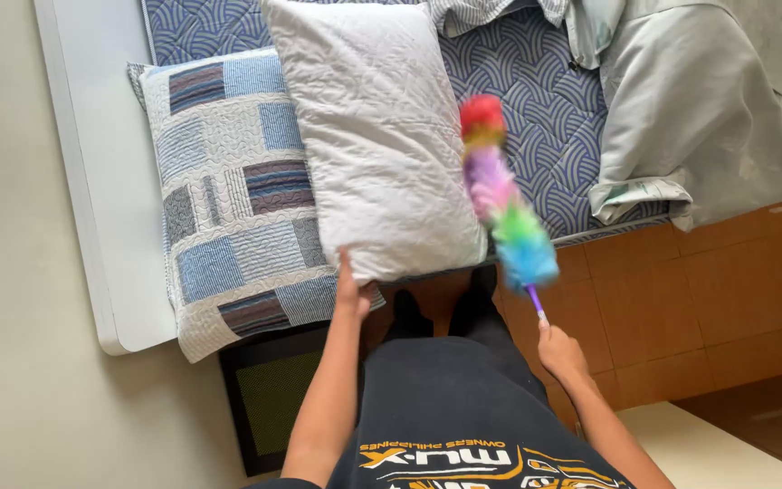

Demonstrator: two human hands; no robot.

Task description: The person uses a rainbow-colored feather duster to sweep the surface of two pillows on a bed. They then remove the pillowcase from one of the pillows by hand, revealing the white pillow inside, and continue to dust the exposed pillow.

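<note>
Both forearms reach forward: left hand (351,294) grips the white pillow (375,136) at the bed (536,81) edge. Right hand (561,351) is closed round the rainbow duster (504,204), raised beside that pillow

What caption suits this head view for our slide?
Left hand grips a white pillow while right hand sweeps a rainbow duster beside it.
</note>
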